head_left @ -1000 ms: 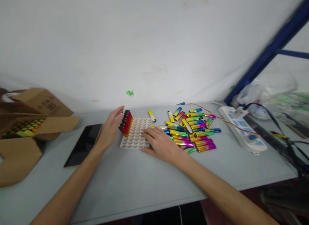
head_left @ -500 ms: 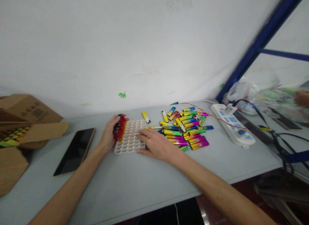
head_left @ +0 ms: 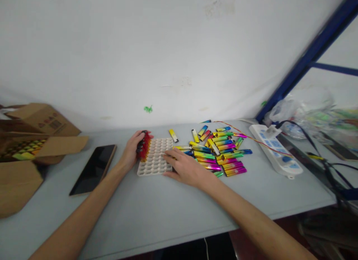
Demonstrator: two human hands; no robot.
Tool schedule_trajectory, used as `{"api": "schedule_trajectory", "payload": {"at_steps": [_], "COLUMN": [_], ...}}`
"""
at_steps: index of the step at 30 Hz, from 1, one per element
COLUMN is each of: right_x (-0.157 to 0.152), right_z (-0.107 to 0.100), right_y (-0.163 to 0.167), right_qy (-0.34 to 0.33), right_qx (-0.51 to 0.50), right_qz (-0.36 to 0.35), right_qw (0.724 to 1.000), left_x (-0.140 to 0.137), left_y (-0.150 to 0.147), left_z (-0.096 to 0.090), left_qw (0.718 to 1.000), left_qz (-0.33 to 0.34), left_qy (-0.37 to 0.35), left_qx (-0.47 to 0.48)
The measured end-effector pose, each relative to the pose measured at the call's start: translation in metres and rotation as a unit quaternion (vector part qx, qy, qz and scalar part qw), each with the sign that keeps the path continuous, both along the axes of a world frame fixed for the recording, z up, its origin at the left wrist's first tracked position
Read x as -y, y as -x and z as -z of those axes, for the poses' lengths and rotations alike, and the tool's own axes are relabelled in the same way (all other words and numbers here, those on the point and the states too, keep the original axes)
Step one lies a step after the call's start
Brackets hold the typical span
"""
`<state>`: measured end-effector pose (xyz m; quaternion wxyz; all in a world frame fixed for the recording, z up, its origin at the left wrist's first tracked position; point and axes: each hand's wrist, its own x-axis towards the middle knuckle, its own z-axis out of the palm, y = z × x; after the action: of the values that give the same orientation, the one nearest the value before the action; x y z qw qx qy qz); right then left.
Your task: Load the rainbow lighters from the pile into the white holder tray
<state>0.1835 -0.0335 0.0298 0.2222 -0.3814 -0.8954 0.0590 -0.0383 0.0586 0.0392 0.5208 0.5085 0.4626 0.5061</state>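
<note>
My left hand (head_left: 131,150) is closed around a block of red-and-yellow lighters (head_left: 144,147) with black tops, which stand at the left end of a white tray (head_left: 156,157) full of round holes. My right hand (head_left: 186,167) lies over the tray's right edge, fingers stretched out and thumb apart near the front corner. Its fingertips touch the tray and I see nothing held in them. Just right of that hand is a loose heap of shiny lighters (head_left: 223,144) in yellow, green, blue and pink. A single yellow lighter (head_left: 173,135) lies behind the tray.
A dark phone (head_left: 93,170) lies left of my left arm. Further left stands an open cardboard box (head_left: 58,122) holding more lighters. On the right are a white power strip (head_left: 275,150) with cables, a blue metal frame (head_left: 304,55) and clear plastic bags (head_left: 293,113).
The whole view has shifted, so the table's things appear slightly further right. Both hands keep about the same place on the tray and lighters. Another person's hand at the far right has left view.
</note>
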Motion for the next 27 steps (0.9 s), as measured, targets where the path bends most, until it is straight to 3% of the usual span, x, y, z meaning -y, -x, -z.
{"api": "schedule_trajectory", "payload": {"at_steps": [27], "right_x": [0.004], "right_z": [-0.001], "right_y": [-0.002], "right_qy": [0.037], "right_qx": [-0.011], "right_qz": [0.005], "right_qw": [0.999], "left_x": [0.003], "left_y": [0.005], "left_z": [0.012], "left_qw": [0.999], "left_qz": [0.008], "left_qy": [-0.036], "left_qx": [-0.012]}}
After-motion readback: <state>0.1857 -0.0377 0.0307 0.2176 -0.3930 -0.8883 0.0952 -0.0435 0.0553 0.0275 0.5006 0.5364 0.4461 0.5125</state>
